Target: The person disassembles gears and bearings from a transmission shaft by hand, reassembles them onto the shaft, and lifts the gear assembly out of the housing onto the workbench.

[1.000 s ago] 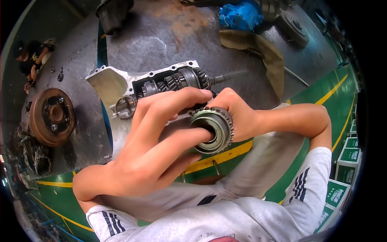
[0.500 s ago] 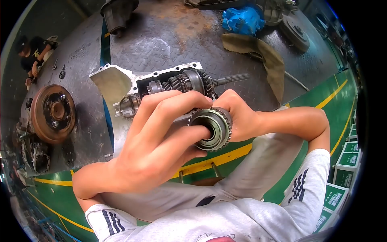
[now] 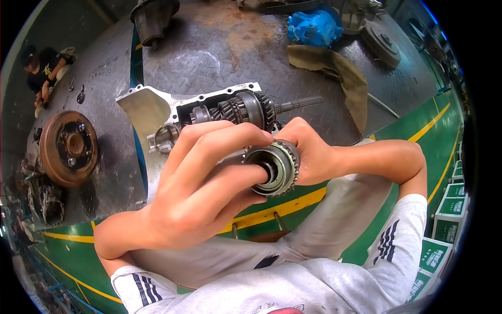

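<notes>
One grey steel ring-shaped gear with a toothed rim sits at mid-frame in the head view, pinched by the right hand at its right side; the left hand curls against its left, one finger in the bore. Above, a silver metal housing holds a dark steel gear shaft on the grey tread-plate bench. One rusty brown drum stands at left.

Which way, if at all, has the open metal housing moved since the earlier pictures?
No, in no visible direction: the open metal housing lies the same way against the left edge of the steel table. The slight overall shift is the camera's.
</notes>
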The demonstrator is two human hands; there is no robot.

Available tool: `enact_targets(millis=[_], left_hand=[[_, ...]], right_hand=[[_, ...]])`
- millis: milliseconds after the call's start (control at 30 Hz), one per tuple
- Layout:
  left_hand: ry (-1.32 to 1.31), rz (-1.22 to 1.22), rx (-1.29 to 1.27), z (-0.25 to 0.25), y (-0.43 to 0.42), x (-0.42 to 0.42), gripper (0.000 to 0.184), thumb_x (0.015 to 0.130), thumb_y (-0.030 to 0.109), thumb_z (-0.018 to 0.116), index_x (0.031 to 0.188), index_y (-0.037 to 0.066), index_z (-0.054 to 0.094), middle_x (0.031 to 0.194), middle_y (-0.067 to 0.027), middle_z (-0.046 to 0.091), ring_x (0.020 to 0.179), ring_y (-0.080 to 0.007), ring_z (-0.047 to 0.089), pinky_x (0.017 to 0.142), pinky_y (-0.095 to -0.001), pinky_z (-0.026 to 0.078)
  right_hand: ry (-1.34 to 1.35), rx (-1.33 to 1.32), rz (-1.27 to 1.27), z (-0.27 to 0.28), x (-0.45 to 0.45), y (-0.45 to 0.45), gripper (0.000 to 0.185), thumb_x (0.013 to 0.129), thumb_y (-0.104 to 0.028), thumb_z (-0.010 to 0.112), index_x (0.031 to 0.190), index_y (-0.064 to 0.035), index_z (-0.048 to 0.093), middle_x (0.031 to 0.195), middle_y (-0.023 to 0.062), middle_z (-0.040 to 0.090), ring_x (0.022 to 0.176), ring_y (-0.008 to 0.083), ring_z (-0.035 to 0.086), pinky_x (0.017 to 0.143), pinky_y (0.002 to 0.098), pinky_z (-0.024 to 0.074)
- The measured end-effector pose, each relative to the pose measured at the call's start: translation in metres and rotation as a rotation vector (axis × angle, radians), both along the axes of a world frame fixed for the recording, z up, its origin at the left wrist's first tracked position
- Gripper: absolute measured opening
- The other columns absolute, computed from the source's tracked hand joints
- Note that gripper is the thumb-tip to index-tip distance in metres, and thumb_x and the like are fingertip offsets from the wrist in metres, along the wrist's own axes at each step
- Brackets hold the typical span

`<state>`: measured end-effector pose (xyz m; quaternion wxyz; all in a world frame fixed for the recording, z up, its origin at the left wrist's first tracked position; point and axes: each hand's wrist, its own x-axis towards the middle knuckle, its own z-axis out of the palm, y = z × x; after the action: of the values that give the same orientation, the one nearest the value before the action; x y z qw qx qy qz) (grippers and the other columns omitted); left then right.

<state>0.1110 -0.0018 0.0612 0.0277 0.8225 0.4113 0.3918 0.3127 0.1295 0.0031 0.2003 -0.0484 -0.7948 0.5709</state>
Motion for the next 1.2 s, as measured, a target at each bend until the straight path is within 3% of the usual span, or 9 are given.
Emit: enact_targets(millis=[567, 767, 833, 867, 900, 967, 1033, 1100, 1200], left_hand=[[-0.022, -0.021, 0.046, 0.001, -0.001, -0.008, 0.039, 0.062, 0.008, 0.091, 0.093, -0.004, 0.071, 0.107, -0.0191, 0.071, 0.093, -0.0340, 0.066, 0.082, -0.0413, 0.055], [-0.127, -0.028, -0.016, 0.004, -0.005, -0.007, 0.026, 0.071, -0.005, 0.084, 0.092, -0.005, 0.070, 0.106, -0.0215, 0.070, 0.089, -0.0310, 0.069, 0.079, -0.0375, 0.056], [-0.254, 0.086, -0.139, 0.008, -0.011, -0.003, 0.022, 0.074, -0.008, 0.081, 0.093, -0.004, 0.068, 0.103, -0.0221, 0.070, 0.091, -0.0275, 0.070, 0.078, -0.0338, 0.056], [-0.235, 0.026, -0.134, 0.007, -0.009, -0.009, 0.024, 0.081, -0.008, 0.077, 0.103, -0.004, 0.066, 0.110, -0.0228, 0.068, 0.098, -0.0236, 0.069, 0.079, -0.0297, 0.054], [-0.233, 0.032, -0.132, 0.003, -0.010, -0.009, 0.024, 0.081, -0.008, 0.077, 0.103, -0.004, 0.066, 0.110, -0.0228, 0.068, 0.098, -0.0236, 0.069, 0.079, -0.0297, 0.054], [-0.436, 0.058, -0.179, -0.002, -0.010, -0.008, 0.026, 0.089, -0.006, 0.071, 0.114, -0.004, 0.062, 0.121, -0.0217, 0.063, 0.102, -0.0191, 0.065, 0.079, -0.0269, 0.052], [-0.313, 0.087, -0.194, 0.005, -0.010, -0.012, 0.024, 0.096, -0.003, 0.063, 0.120, -0.005, 0.059, 0.124, -0.0180, 0.059, 0.101, -0.0151, 0.060, 0.081, -0.0248, 0.049], [-0.359, 0.139, -0.186, 0.002, -0.008, -0.013, 0.025, 0.089, -0.007, 0.069, 0.112, 0.000, 0.065, 0.110, -0.0123, 0.065, 0.075, -0.0161, 0.060, 0.068, -0.0267, 0.050], [-0.366, 0.146, -0.255, 0.006, -0.010, -0.014, 0.015, 0.093, -0.003, 0.066, 0.107, 0.001, 0.064, 0.105, -0.0096, 0.063, 0.072, -0.0156, 0.056, 0.067, -0.0266, 0.048]], right_hand=[[-0.097, -0.054, -0.053, 0.007, 0.001, -0.005, 0.012, 0.080, -0.005, 0.080, 0.087, 0.0023, 0.074, 0.072, 0.0119, 0.070, 0.068, 0.0053, 0.057, 0.063, 0.0301, 0.0513], [-0.119, 0.008, -0.073, 0.008, 0.003, -0.004, 0.012, 0.079, -0.003, 0.079, 0.089, 0.0024, 0.074, 0.072, 0.0108, 0.071, 0.067, 0.0053, 0.058, 0.063, 0.0295, 0.0512], [-0.107, 0.016, -0.088, 0.011, 0.004, -0.003, 0.012, 0.079, -0.003, 0.080, 0.089, 0.0019, 0.075, 0.072, 0.0105, 0.071, 0.067, 0.0051, 0.058, 0.062, 0.0293, 0.0512], [-0.097, 0.021, -0.103, 0.013, 0.004, -0.003, 0.013, 0.079, -0.003, 0.080, 0.090, 0.0013, 0.076, 0.072, 0.0102, 0.071, 0.067, 0.0048, 0.058, 0.062, 0.0290, 0.0512], [-0.094, 0.022, -0.096, 0.014, 0.005, -0.001, 0.013, 0.079, -0.003, 0.080, 0.090, 0.0013, 0.076, 0.072, 0.0102, 0.071, 0.067, 0.0048, 0.058, 0.062, 0.0290, 0.0512], [-0.103, 0.100, -0.144, 0.019, 0.010, 0.005, 0.013, 0.079, -0.003, 0.081, 0.091, 0.0003, 0.077, 0.072, 0.0088, 0.072, 0.067, 0.0036, 0.058, 0.062, 0.0280, 0.0511], [-0.059, 0.106, -0.204, 0.020, 0.014, 0.013, 0.012, 0.079, -0.003, 0.082, 0.089, 0.0012, 0.076, 0.073, 0.0073, 0.073, 0.068, 0.0026, 0.058, 0.063, 0.0264, 0.0510], [-0.066, 0.144, -0.288, 0.022, 0.020, 0.022, 0.011, 0.079, -0.003, 0.082, 0.087, 0.0017, 0.075, 0.072, 0.0074, 0.072, 0.069, 0.0028, 0.058, 0.063, 0.0266, 0.0512], [-0.083, 0.225, -0.388, 0.030, 0.029, 0.031, 0.013, 0.078, 0.000, 0.081, 0.090, 0.0024, 0.074, 0.077, 0.0071, 0.073, 0.075, 0.0044, 0.060, 0.070, 0.0275, 0.0522]])
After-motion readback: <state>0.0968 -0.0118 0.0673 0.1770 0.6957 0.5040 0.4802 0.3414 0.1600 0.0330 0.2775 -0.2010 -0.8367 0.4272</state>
